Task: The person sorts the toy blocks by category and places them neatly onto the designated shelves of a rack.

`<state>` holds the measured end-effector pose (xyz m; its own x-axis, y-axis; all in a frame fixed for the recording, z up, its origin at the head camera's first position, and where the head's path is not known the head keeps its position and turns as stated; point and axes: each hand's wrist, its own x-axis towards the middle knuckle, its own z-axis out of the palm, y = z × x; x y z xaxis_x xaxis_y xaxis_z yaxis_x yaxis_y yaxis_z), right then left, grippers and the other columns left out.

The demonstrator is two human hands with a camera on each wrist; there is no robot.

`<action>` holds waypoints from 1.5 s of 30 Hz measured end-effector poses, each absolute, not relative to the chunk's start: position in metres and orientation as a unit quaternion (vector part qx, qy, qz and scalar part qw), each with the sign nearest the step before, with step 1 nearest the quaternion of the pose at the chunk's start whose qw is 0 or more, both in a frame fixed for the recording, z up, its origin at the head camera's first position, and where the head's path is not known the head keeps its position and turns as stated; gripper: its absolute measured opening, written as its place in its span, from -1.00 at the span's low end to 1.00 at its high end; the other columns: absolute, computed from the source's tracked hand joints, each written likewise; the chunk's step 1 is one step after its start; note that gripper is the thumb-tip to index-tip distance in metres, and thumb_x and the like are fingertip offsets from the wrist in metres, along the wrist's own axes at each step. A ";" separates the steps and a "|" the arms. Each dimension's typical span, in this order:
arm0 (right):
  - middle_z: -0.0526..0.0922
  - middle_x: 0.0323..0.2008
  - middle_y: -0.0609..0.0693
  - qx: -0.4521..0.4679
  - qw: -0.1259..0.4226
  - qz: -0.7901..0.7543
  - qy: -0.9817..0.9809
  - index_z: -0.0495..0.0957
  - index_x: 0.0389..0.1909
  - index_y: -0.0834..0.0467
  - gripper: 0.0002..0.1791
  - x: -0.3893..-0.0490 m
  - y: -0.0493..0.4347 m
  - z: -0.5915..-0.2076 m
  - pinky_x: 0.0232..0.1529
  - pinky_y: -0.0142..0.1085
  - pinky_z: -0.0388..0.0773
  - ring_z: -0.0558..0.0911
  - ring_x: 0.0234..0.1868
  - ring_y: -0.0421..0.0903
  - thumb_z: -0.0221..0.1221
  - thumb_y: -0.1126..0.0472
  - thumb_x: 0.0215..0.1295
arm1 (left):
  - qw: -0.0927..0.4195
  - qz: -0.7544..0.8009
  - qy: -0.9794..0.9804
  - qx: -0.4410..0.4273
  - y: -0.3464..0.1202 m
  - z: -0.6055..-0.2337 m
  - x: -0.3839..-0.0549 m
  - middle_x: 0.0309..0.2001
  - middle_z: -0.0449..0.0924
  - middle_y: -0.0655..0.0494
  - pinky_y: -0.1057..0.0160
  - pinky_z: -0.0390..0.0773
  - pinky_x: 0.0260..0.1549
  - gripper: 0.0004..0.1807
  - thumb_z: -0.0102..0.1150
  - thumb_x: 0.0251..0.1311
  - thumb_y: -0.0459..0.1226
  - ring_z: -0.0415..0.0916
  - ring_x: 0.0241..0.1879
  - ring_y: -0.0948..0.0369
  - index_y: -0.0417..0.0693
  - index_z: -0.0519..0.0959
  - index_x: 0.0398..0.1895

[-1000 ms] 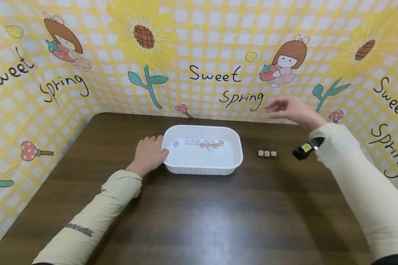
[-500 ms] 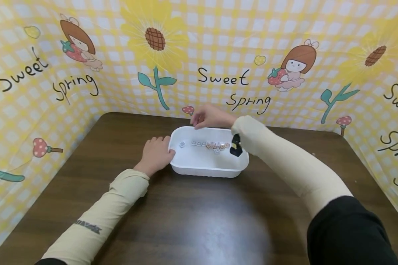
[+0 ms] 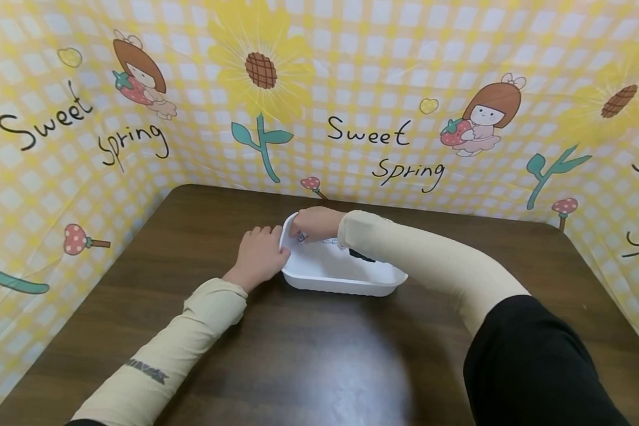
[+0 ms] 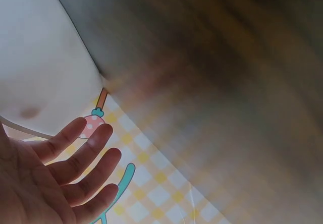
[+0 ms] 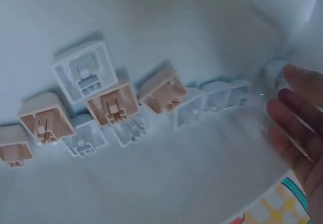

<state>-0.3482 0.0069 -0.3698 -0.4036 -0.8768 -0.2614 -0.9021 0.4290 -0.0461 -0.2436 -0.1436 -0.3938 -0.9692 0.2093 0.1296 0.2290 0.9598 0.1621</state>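
A white plastic tray [image 3: 346, 288] stands on the table with upturned white and peach keycaps in it. My left hand [image 3: 258, 255] holds the tray's left rim, thumb over the edge and fingers along the outside; its fingers [image 4: 91, 168] show beside the wall in the left wrist view. My right hand [image 3: 319, 223] reaches into the tray's left end. Its thumb and fingertips are right at a single white keycap [image 5: 275, 72], spread slightly around it. A white keycap [image 5: 86, 70] and a peach keycap [image 5: 112, 104] lie in the nearby cluster, partly under the right sleeve in the head view.
The dark wooden table [image 3: 277, 355] extends toward me and to both sides. A yellow checked cloth [image 3: 362, 77] hangs right behind its back edge. My right forearm [image 3: 431, 254] crosses over the tray's right end.
My right hand has swung left from above the table's right side and come down into the tray. The left hand stays at the rim. Three keycaps right of the tray are now hidden behind the arm.
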 end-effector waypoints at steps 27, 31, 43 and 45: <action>0.63 -0.18 0.00 -0.409 0.098 -0.299 0.857 0.51 -0.20 0.14 -0.75 -0.270 0.074 -0.318 -0.05 -0.32 0.58 0.67 -0.13 -0.12 0.28 0.34 0.08 | 0.033 -0.083 -0.991 -0.098 -0.138 -0.393 -0.240 -0.09 0.55 -0.24 -0.09 0.37 0.00 -0.51 -0.05 0.18 -0.10 0.42 -0.09 -0.12 -0.29 0.41 0.06; 0.63 -0.11 0.09 -0.395 0.088 -0.396 0.824 0.55 -0.13 0.20 -0.73 -0.255 0.095 -0.317 -0.06 -0.28 0.59 0.67 -0.12 -0.07 0.25 0.40 0.10 | 0.047 -0.083 -0.991 -0.097 -0.141 -0.393 -0.241 -0.10 0.56 -0.23 -0.09 0.38 -0.04 -0.51 -0.06 0.17 -0.12 0.44 -0.11 -0.11 -0.28 0.42 0.05; 0.61 -0.13 0.20 -0.326 0.093 -0.503 0.795 0.55 -0.22 0.27 -0.78 -0.216 0.140 -0.330 -0.10 -0.36 0.57 0.67 -0.19 -0.13 0.24 0.46 0.07 | 0.045 -0.085 -0.990 -0.102 -0.141 -0.393 -0.244 -0.09 0.56 -0.24 -0.09 0.38 -0.07 -0.49 -0.08 0.17 -0.11 0.44 -0.12 -0.12 -0.30 0.40 0.09; 0.61 -0.15 0.19 -0.315 0.086 -0.505 0.799 0.55 -0.23 0.27 -0.78 -0.211 0.146 -0.333 -0.14 -0.37 0.57 0.66 -0.21 -0.17 0.26 0.43 0.07 | 0.041 -0.086 -0.990 -0.101 -0.140 -0.393 -0.243 -0.08 0.56 -0.24 -0.09 0.38 -0.07 -0.49 -0.09 0.17 -0.12 0.44 -0.12 -0.12 -0.30 0.40 0.09</action>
<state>-0.2111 0.1463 -0.3329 -0.7865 -0.5907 0.1800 -0.4161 0.2916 -0.8613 -0.2431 -0.1401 -0.3933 -0.9761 0.1931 0.0996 0.2074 0.9646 0.1627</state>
